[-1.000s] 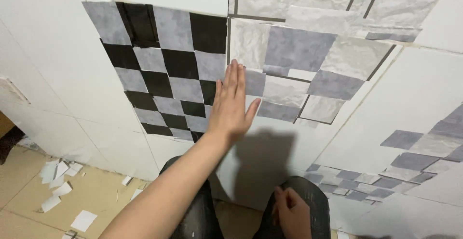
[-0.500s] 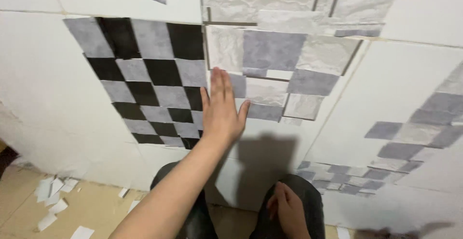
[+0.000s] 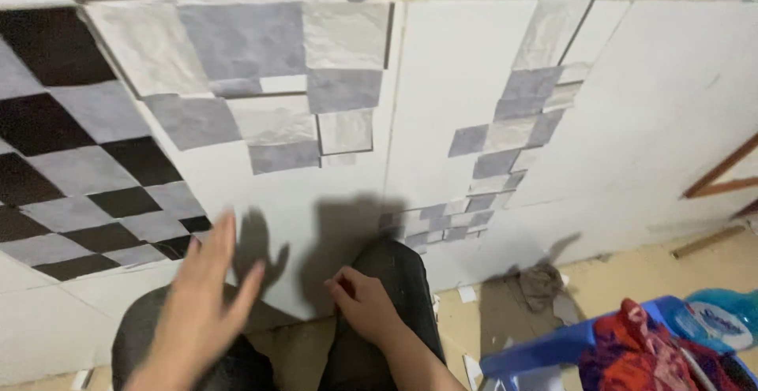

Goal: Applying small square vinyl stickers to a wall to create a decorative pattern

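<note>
Grey and black checkered tiles (image 3: 95,194) cover the wall; left hand (image 3: 201,304), fingers spread and empty, has lifted off them, while right hand (image 3: 367,308) rests loosely curled on the knee (image 3: 387,269).

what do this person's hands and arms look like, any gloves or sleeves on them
Both are bare. The left hand wears no glove, ring or watch that shows, though it is motion-blurred. The right hand is also gloveless, and its forearm shows no sleeve down to the frame edge.
</note>
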